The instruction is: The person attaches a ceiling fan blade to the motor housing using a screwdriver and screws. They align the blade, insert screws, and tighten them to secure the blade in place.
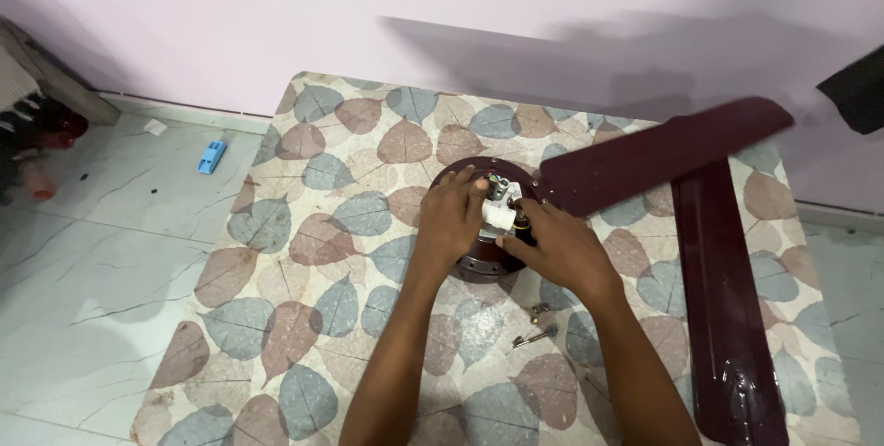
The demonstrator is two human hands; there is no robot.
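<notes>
A dark maroon ceiling fan motor (471, 262) lies on a leaf-patterned table top (350, 225). My left hand (451, 214) rests on the motor's top, fingers closed around the hub. My right hand (557, 245) grips a small white cylindrical part (498, 216) at the motor's centre, next to a metal shaft end with wires (498, 185). Two maroon fan blades stick out to the right: one (663, 153) points to the far right, the other (727, 317) runs toward me.
A few loose screws and a bolt (536, 326) lie on the table just under my right wrist. A blue object (211, 157) lies on the marble floor at the left, near the lilac wall. Dark items sit at the far left edge.
</notes>
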